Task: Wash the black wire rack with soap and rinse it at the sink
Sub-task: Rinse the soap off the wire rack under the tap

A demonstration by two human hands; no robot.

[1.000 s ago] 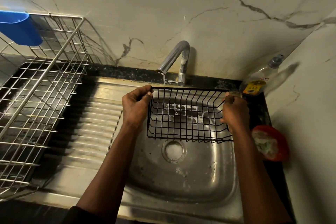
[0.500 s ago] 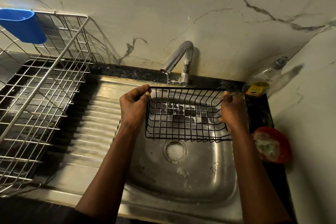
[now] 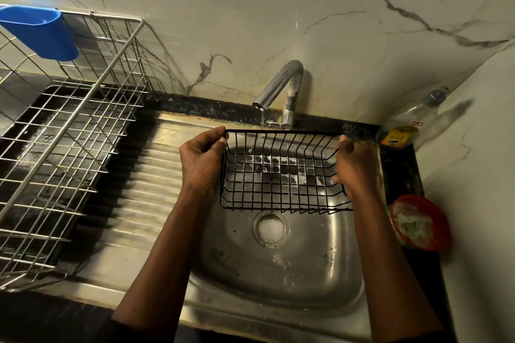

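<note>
I hold the black wire rack (image 3: 281, 175) over the steel sink (image 3: 281, 259), just below the chrome tap (image 3: 281, 86). A thin stream of water falls from the spout onto the rack's far left part. My left hand (image 3: 202, 161) grips the rack's left end at the top rim. The rack's right end is gripped by my right hand (image 3: 354, 167). Soap film clings between several wires of the rack's bottom. Foam sits on the drain (image 3: 271, 228).
A large silver dish rack (image 3: 64, 147) with a blue cup (image 3: 41, 33) stands on the left over the ribbed drainboard (image 3: 145, 184). A clear soap bottle (image 3: 404, 125) leans in the back right corner. A red dish with a scrubber (image 3: 418, 223) sits right of the sink.
The rack has stayed under the tap in both hands, and my view has shifted slightly. The hands keep the same grip.
</note>
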